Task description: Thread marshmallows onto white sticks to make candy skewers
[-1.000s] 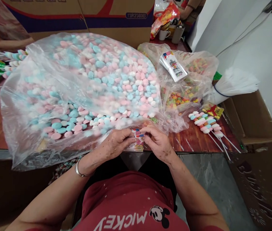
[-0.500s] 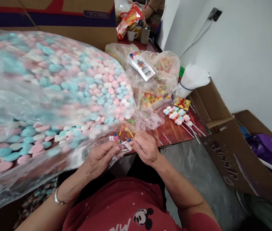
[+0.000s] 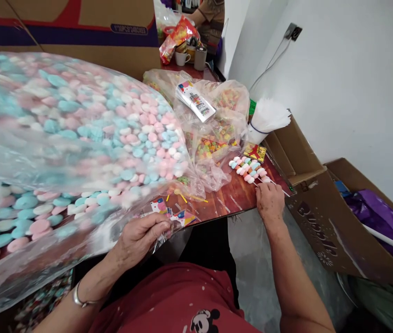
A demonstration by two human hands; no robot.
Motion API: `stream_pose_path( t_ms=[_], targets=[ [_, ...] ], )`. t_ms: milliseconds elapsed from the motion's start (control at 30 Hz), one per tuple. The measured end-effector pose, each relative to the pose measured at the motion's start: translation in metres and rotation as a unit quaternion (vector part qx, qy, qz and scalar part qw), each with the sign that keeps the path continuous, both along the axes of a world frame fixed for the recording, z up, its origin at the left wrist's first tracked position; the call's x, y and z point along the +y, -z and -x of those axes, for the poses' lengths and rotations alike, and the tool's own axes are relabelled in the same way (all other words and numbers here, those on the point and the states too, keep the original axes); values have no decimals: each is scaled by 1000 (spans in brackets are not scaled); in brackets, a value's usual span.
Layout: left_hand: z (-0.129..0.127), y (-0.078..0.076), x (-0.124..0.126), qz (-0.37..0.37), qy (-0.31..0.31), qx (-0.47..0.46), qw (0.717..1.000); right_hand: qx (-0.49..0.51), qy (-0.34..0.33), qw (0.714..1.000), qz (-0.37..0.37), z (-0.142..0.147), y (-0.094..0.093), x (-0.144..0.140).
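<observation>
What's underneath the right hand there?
The right hand lies over white sticks of the marshmallow skewers. The marshmallows show beyond the fingers, and part of one stick shows beside them. The fingertips and whatever they touch are hidden.

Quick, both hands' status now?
Left hand: closed, pinching a printed clear bag.
Right hand: at the candy skewers; whether it grips one cannot be told.

Reddish-brown table (image 3: 241, 190). Large clear bag of marshmallows (image 3: 88, 125) lies over left part, sags past near edge. Smaller candy bag (image 3: 213, 147) beside it, toward right edge. Marshmallow skewers (image 3: 249, 169) at near right corner, gold packet (image 3: 254, 152) just behind. Yellow ties (image 3: 181, 197), clear strips (image 3: 223, 205) by near edge. White mug (image 3: 181, 58) farther back.
</observation>
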State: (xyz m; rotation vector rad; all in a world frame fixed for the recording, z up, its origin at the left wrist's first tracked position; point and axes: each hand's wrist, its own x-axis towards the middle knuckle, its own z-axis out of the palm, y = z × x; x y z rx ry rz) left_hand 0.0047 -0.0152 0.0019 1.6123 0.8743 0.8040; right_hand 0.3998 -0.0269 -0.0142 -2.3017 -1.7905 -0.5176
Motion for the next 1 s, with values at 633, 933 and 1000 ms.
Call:
stream_pose_path(
  t_ms=[633, 933, 1000],
  targets=[
    [30, -18, 6, 21, -105, 45, 993, 99, -24, 987, -125, 6, -46, -15],
    [-35, -16, -6, 84, -28, -94, 992, 656, -61, 751, -51, 109, -25, -27],
    [-56, -18, -8, 72, -26, -106, 991, 749, -73, 657, -42, 145, -15, -32]
  ],
)
